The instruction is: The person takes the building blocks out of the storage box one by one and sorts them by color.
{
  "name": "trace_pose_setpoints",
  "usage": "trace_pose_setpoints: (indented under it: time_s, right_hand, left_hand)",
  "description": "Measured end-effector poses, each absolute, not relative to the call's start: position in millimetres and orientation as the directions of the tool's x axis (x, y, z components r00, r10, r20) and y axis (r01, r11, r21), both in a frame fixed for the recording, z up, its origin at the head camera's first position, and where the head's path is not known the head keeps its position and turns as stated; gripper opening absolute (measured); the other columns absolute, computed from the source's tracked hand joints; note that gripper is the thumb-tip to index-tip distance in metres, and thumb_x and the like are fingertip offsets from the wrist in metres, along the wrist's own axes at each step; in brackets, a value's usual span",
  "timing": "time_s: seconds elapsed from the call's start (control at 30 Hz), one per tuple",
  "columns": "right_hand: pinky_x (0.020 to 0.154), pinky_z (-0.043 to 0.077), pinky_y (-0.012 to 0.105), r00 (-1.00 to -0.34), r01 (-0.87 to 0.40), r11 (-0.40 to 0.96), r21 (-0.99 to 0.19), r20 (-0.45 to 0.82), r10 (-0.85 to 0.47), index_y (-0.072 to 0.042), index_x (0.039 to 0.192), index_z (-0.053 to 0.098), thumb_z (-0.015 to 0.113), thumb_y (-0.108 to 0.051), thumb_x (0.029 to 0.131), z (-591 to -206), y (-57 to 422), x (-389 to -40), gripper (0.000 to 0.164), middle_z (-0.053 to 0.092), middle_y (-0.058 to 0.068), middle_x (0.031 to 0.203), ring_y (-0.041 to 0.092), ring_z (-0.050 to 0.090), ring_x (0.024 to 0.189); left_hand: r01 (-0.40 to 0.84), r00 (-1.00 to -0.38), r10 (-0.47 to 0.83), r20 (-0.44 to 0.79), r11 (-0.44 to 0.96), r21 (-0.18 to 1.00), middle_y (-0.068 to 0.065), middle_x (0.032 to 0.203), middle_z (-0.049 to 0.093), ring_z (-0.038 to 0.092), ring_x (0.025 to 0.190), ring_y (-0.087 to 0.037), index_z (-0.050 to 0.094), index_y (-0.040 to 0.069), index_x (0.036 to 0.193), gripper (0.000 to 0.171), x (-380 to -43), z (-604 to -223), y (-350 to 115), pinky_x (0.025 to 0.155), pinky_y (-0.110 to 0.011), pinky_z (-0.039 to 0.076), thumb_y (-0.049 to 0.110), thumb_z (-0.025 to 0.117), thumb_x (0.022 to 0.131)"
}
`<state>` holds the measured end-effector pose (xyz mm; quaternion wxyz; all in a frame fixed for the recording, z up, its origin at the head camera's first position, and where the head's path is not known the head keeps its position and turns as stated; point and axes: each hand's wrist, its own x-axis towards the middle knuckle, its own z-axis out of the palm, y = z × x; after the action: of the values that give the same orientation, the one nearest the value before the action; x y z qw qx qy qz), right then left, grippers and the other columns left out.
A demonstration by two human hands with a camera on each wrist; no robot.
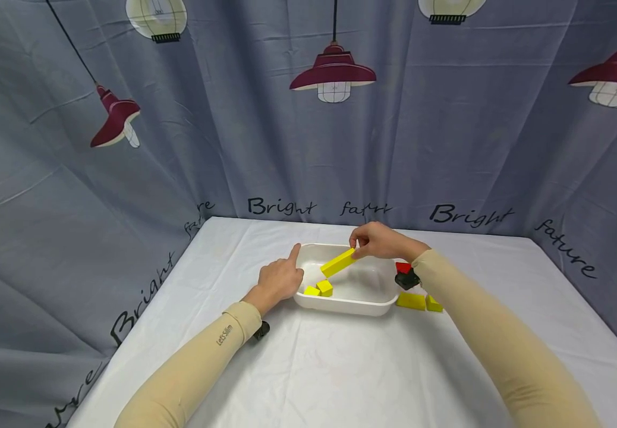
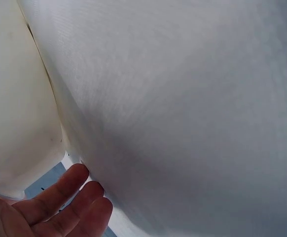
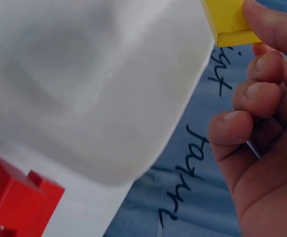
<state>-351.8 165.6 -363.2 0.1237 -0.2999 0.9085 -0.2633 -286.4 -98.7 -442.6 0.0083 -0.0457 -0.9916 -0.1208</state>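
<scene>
A white rectangular plastic basin [image 1: 362, 307] stands on the table. My left hand [image 1: 282, 277] holds its left rim, the index finger stretched along the edge and the thumb at the inner side. In the left wrist view the other fingers [image 2: 59, 197] hang outside the wall, loosely bent. Over the basin, my right hand [image 1: 380, 240] pinches one end of a long yellow block [image 1: 338, 263], which slants down to the left. The same block [image 3: 232, 19] shows its end in the right wrist view. Two smaller yellow blocks [image 1: 324, 288] lie in the basin's near left corner.
Right of the basin lie a yellow block [image 1: 411, 301] and a smaller yellow piece [image 1: 434, 304]. Red blocks [image 3: 22, 200] lie beside it too, partly hidden by the right wrist camera [image 1: 407, 279] in the head view. A grey printed curtain [image 1: 265, 148] hangs behind the white-covered table [image 1: 330, 380].
</scene>
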Motion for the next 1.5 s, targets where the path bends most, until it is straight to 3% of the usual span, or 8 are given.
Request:
trace_pose_setpoints:
  time_s: [0.53, 0.93, 1.3, 1.5]
  right_hand:
    - [0.061, 0.044, 0.025, -0.847, -0.431, 0.716, -0.549, -0.028, -0.531, -0.009, 0.096, 0.068, 0.080, -0.016, 0.086, -339, 214, -331, 0.018, 0.052, 0.006, 0.073, 0.021, 0.047, 0.069]
    - [0.057, 0.045, 0.026, -0.887, -0.385, 0.750, -0.537, -0.010, -0.463, -0.007, 0.097, 0.066, 0.080, -0.019, 0.086, -329, 259, -312, 0.021, 0.049, 0.005, 0.071, 0.020, 0.047, 0.064]
    - [0.053, 0.035, 0.027, -0.914, -0.323, 0.773, -0.546, -0.033, -0.405, -0.006, 0.096, 0.064, 0.079, -0.019, 0.086, -327, 301, -290, 0.022, 0.045, 0.003, 0.069, 0.017, 0.043, 0.061]
    - [0.056, 0.038, 0.027, -0.927, -0.284, 0.790, -0.544, -0.053, -0.371, -0.005, 0.095, 0.064, 0.078, -0.020, 0.086, -330, 323, -279, 0.022, 0.046, 0.003, 0.068, 0.017, 0.045, 0.064]
  left_hand:
    - [0.091, -0.996, 0.092, 0.011, 0.961, 0.261, -0.013, 0.102, 0.072, 0.060, 0.073, -0.023, 0.020, 0.020, 0.162, 0.068, -286, -441, -99, 0.060, -0.040, 0.048, 0.029, 0.042, 0.099]
    - [0.086, -0.996, 0.087, 0.006, 0.960, 0.265, -0.015, 0.110, 0.072, 0.064, 0.080, -0.026, 0.020, 0.020, 0.162, 0.067, -287, -441, -100, 0.066, -0.043, 0.050, 0.030, 0.043, 0.099]
    - [0.085, -0.996, 0.090, -0.004, 0.962, 0.260, -0.014, 0.114, 0.072, 0.066, 0.086, -0.027, 0.018, 0.022, 0.162, 0.068, -288, -440, -99, 0.069, -0.044, 0.051, 0.032, 0.041, 0.100]
    - [0.082, -0.996, 0.085, -0.002, 0.962, 0.261, -0.015, 0.115, 0.072, 0.066, 0.085, -0.027, 0.017, 0.022, 0.162, 0.068, -288, -442, -99, 0.068, -0.045, 0.051, 0.032, 0.041, 0.099]
